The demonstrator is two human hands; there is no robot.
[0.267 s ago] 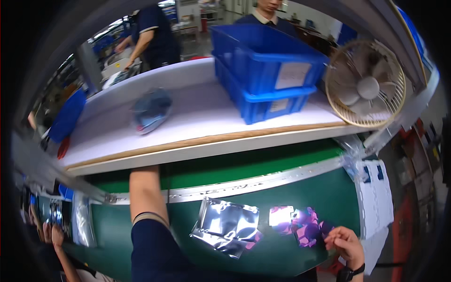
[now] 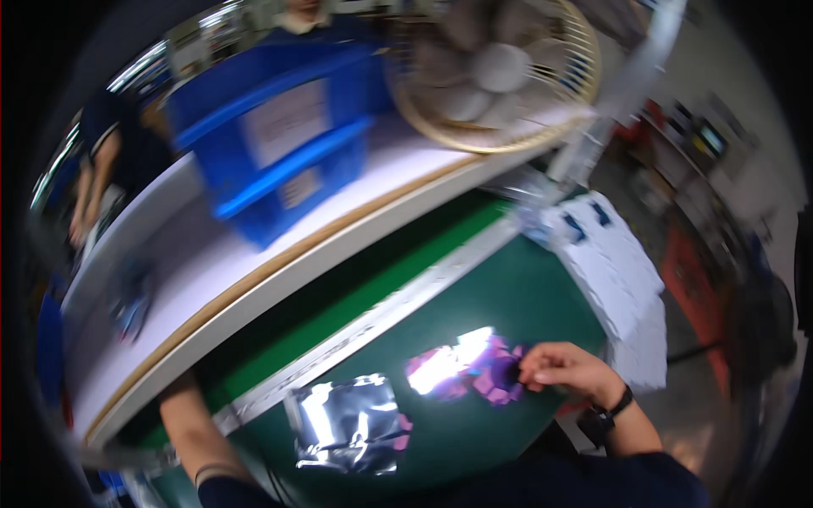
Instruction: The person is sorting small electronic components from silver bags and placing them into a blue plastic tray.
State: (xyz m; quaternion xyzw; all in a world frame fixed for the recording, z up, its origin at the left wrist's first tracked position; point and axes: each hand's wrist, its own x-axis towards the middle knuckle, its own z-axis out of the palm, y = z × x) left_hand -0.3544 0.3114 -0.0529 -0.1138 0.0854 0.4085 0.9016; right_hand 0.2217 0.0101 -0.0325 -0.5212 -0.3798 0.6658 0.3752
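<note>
My left forearm [image 2: 191, 427] reaches beneath the white shelf, whose front edge hides the hand. My right hand [image 2: 566, 371], with a dark watch at the wrist, is above the green work surface [image 2: 449, 432], its fingers curled together. Its fingertips meet the right edge of a small spread of shiny pink and purple pieces [image 2: 495, 385]. Whatever lies between the fingers, if anything, is too blurred to make out. Left of these pieces lies a silver foil bag [image 2: 347, 427], with a bit of pink showing at its right edge.
Stacked blue bins [image 2: 284, 161] and a round fan [image 2: 500, 72] stand on the white shelf [image 2: 182, 296]. A blurred bluish bundle [image 2: 131, 296] lies farther left. A metal rail [image 2: 373, 322] crosses the green surface. White sheets [image 2: 614, 279] hang at its right end. Other people stand beyond the shelf.
The view has swung to the right and tilted, so the bins, fan and bag sit farther left. My right hand remains beside the pink pieces; my left arm still reaches under the shelf.
</note>
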